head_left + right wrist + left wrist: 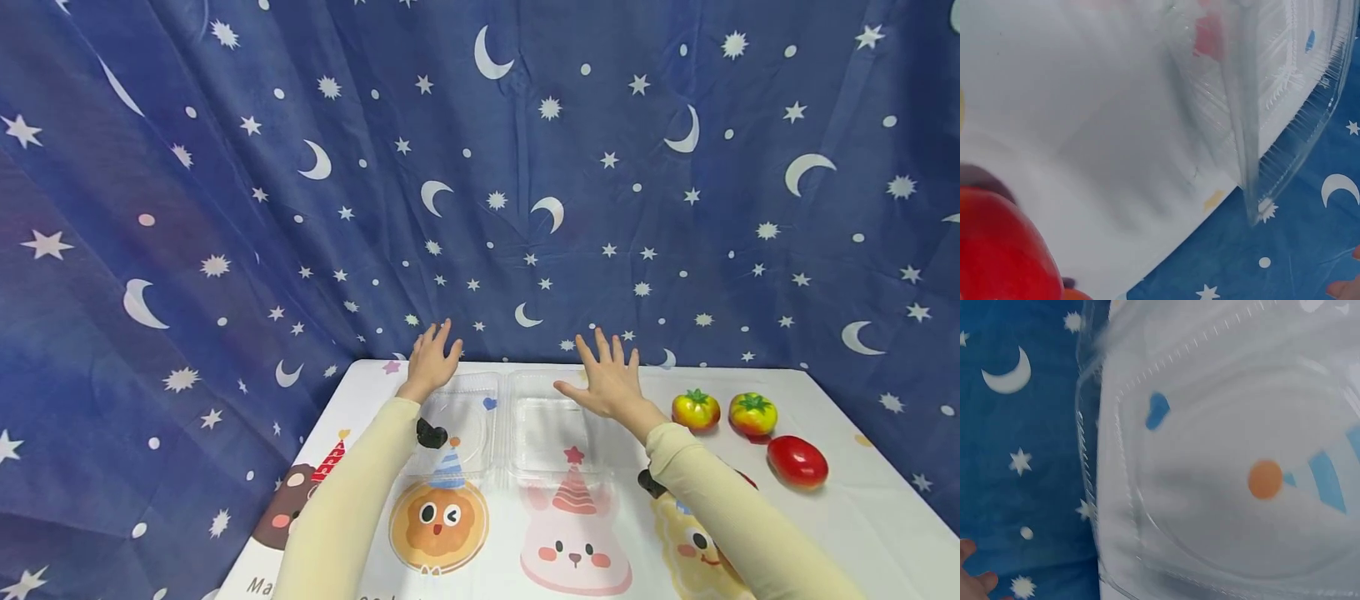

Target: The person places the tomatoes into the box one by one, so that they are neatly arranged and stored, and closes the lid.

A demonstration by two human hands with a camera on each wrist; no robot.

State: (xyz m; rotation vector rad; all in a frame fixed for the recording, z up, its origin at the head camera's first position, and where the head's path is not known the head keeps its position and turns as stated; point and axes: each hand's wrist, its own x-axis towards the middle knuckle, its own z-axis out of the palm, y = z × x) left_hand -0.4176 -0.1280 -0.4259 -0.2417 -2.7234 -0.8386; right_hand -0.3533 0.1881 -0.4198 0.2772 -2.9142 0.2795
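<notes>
An unfolded clear plastic clamshell box (503,425) lies near the table's back edge, its two shallow halves side by side. Over the left half's outer back corner is my left hand (432,363), fingers extended and holding nothing. My right hand (609,382) spreads its fingers above the right half, also holding nothing. I cannot tell whether either hand touches the plastic. The left wrist view looks down into one half (1229,506); a few left fingertips (984,581) show at its corner. In the right wrist view the box's ribbed side (1244,106) stands tilted, with right fingertips (1347,289) at the edge.
Two yellow-red toy fruits with green tops (696,411) (753,415) sit right of my right hand. A glossy red oval fruit (798,462) lies nearer; another red thing (746,478) is mostly hidden by my right sleeve. A starry blue curtain (495,208) hangs behind the cartoon-print table (862,533).
</notes>
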